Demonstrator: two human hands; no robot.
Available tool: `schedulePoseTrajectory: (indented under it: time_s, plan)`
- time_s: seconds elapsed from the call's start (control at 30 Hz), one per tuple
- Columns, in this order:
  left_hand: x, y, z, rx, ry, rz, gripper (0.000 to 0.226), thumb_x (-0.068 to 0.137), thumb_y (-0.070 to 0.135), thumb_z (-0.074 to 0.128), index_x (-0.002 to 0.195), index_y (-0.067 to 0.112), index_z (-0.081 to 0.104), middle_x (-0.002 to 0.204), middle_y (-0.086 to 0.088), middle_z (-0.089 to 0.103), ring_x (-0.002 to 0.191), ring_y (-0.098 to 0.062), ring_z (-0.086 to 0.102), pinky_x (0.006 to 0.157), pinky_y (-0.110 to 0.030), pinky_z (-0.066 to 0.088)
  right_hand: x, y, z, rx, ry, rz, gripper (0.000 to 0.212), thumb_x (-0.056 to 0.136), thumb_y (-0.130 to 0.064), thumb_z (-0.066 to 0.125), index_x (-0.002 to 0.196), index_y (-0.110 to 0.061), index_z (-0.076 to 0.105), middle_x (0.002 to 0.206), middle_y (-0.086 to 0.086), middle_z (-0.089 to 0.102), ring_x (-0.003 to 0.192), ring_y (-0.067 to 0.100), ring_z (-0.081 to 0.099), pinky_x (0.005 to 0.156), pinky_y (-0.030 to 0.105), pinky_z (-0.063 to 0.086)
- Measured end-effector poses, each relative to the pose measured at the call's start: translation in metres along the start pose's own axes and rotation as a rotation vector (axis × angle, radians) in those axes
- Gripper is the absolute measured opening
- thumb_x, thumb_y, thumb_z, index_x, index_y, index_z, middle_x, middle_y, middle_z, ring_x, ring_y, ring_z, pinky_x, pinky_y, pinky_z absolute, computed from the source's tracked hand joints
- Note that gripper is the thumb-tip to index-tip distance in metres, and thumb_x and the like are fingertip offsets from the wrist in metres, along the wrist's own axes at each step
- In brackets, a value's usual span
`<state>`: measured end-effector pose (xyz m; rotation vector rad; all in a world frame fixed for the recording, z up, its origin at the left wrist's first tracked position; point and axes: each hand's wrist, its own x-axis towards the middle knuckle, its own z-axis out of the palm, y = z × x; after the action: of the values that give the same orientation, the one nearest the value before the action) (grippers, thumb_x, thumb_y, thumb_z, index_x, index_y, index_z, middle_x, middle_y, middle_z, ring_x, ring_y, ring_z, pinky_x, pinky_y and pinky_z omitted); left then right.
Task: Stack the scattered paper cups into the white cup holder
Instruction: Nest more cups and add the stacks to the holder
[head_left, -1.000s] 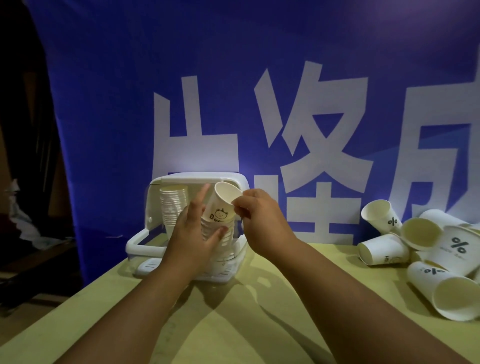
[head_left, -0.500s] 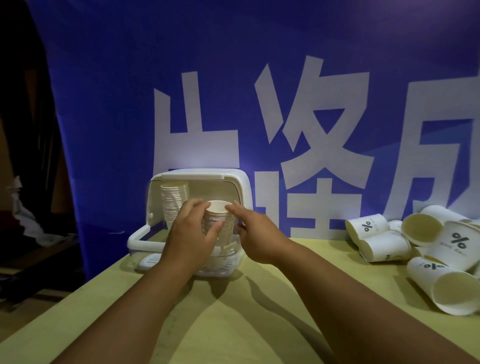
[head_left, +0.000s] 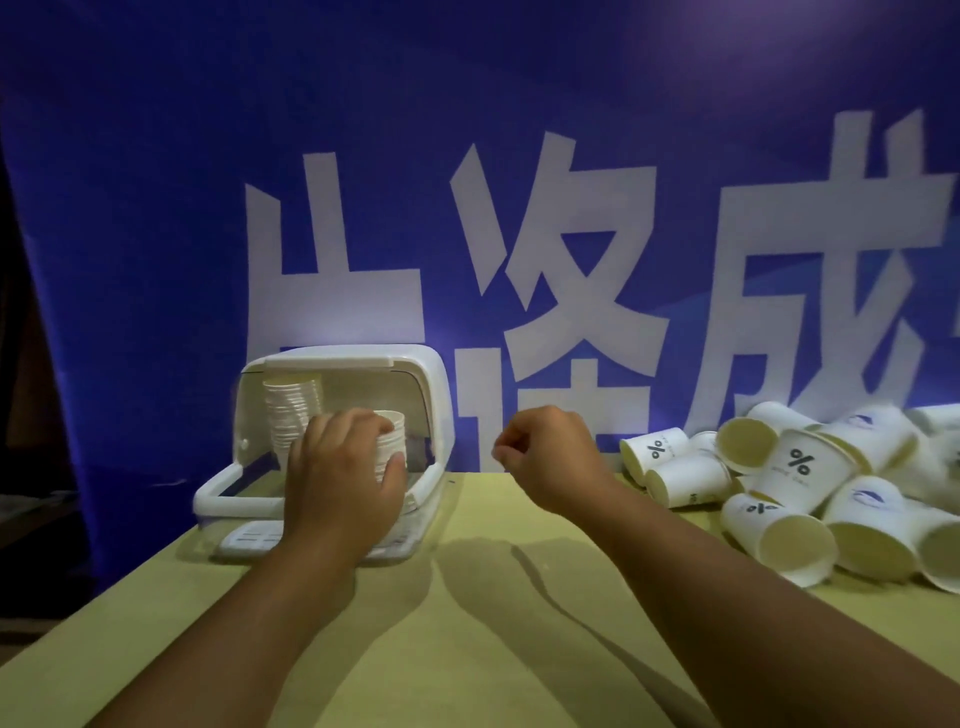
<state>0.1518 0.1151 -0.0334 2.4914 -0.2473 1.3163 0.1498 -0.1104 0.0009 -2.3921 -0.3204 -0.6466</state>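
One cup stack (head_left: 392, 439) clamped in my left hand (head_left: 343, 483) in the white cup holder (head_left: 332, 358), table's (head_left: 467, 623) far-left corner; right hand (head_left: 550, 457) curled, empty.

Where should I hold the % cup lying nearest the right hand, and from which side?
Probably span the side wall of the % cup with thumb and fingers, coming from above with the right hand: it lies on its side, mouth toward that hand, upper wall uncovered.

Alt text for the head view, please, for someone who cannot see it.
The left hand grips a stack of paper cups inside the white cup holder; the right hand, curled and empty, hangs to its right. Loose cups lie piled at the right of the table.
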Motion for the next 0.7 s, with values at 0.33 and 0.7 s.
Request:
schedulePoseTrajectory:
  time_s: [0.33,0.7]
  plan:
    - [-0.036,0.098,0.023,-0.133,-0.306,0.211,0.018,0.084,0.045,0.066,0.095,0.031,0.067,0.094,0.017,0.067,0.083,-0.005,0.056,0.075,-0.019,0.045,-0.066,0.121,-0.133,-0.375,0.076,0.262,0.025,0.086,-0.023,0.072,0.109,-0.032,0.069,0.090,-0.015,0.060,0.074,0.001,0.057,0.067,0.018,0.050]
    - [-0.013,0.226,0.143,-0.368,-0.593,0.022,0.069,0.088,0.029,0.072,0.149,0.038,0.041,0.147,0.013,0.044,0.125,-0.011,0.048,0.099,-0.028,0.045,-0.069,0.158,-0.135,-0.539,-0.118,0.251,0.025,0.085,-0.027,0.074,0.109,-0.028,0.067,0.095,-0.007,0.064,0.082,0.010,0.062,0.081,0.028,0.056]
